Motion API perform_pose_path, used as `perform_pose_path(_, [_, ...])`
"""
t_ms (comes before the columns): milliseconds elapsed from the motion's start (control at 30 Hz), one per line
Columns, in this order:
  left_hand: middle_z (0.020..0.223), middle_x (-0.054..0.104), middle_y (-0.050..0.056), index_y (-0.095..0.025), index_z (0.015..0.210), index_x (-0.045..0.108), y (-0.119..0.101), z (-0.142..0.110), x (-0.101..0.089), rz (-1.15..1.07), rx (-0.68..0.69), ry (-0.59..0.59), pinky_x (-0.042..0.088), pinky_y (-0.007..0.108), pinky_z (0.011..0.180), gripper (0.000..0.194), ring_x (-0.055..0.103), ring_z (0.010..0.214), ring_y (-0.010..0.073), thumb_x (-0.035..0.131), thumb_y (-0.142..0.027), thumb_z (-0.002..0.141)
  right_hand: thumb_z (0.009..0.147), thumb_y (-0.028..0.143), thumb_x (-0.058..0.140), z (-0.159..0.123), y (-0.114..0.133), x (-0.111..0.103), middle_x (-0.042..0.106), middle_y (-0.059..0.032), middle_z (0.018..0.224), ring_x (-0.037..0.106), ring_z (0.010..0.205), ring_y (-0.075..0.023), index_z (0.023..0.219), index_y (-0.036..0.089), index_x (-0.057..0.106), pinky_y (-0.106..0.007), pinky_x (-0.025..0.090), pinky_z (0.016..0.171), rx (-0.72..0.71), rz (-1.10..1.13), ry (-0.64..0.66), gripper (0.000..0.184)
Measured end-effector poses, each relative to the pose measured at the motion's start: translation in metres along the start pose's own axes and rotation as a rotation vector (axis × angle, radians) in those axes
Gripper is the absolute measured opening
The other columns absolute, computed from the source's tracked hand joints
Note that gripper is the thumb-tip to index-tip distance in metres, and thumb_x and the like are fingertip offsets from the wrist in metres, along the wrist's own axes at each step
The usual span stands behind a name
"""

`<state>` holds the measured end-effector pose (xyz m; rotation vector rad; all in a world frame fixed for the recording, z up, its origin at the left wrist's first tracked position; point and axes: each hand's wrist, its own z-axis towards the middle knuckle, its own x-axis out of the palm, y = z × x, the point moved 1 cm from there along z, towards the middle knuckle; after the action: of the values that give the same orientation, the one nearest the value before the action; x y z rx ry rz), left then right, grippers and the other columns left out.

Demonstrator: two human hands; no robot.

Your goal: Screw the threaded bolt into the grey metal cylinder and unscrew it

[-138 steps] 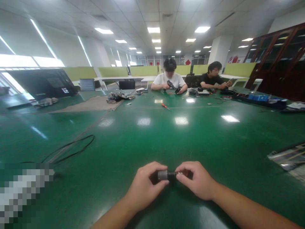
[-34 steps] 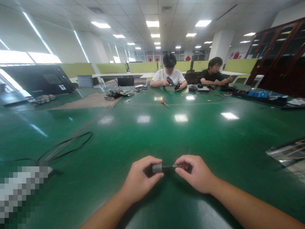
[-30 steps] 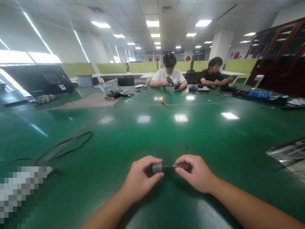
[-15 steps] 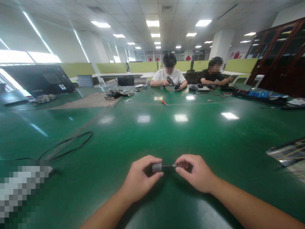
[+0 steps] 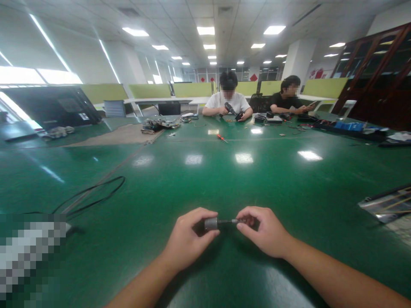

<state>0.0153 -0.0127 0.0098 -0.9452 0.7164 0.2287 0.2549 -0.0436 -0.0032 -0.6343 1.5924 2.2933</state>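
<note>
Between thumb and fingers, my left hand (image 5: 189, 233) grips a short grey cylinder (image 5: 211, 223), which lies sideways just above the green tabletop. A thin dark shaft (image 5: 225, 221) runs from the cylinder's right end toward my right hand (image 5: 268, 233). There the thumb and forefinger pinch the shaft's lighter, metallic-looking far end. My other right fingers curl behind it and partly hide that end. The cylinder and shaft line up as one piece; whether they are joined inside the cylinder I cannot tell.
A black cable (image 5: 109, 184) loops at the left, near a pixelated pale object (image 5: 28, 248). An orange screwdriver (image 5: 221, 137) lies farther off. At right is a flat metal-framed part (image 5: 385, 205). Across the table, one person (image 5: 227, 100) holds a power drill; another person (image 5: 285, 100) sits beside.
Both hands keep their hold on the grey cylinder and shaft, almost unmoved.
</note>
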Motion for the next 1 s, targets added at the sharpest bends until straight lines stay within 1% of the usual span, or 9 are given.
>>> perform_pose_path(267, [0.097,0.073,0.003,-0.024,0.103,0.071,-0.0041,0.0013,-0.0009,-0.013,0.004,-0.008,0.052,0.032,0.083,0.027,0.068,0.089,0.0201,0.076,-0.018,0.077,0.082,0.020,0.066,0.0002,-0.0001,-0.0003,0.065,0.0002,0.067,0.059,0.061,-0.0137,0.087,0.018,0.071,-0.024,0.046,0.060,-0.006,0.004,-0.008,0.008])
perform_pose_path(833, [0.096,0.073,0.003,-0.023,0.101,0.071,-0.0049,0.0022,-0.0016,-0.008,0.013,-0.012,0.053,0.032,0.082,0.025,0.069,0.088,0.0203,0.076,-0.020,0.077,0.082,0.021,0.064,0.0002,0.0016,0.0003,0.065,0.0000,0.068,0.059,0.062,-0.0137,0.086,0.018,0.071,-0.023,0.046,0.061,0.004,-0.016,-0.011,0.008])
perform_pose_path(1000, [0.097,0.074,0.005,-0.022,0.102,0.071,-0.0059,0.0034,-0.0021,-0.005,0.007,-0.012,0.053,0.033,0.083,0.026,0.069,0.090,0.0213,0.075,-0.019,0.077,0.082,0.021,0.065,0.0001,0.0017,-0.0002,0.065,-0.0001,0.068,0.058,0.062,-0.0139,0.086,0.018,0.071,-0.024,0.046,0.060,0.002,-0.025,0.000,0.008])
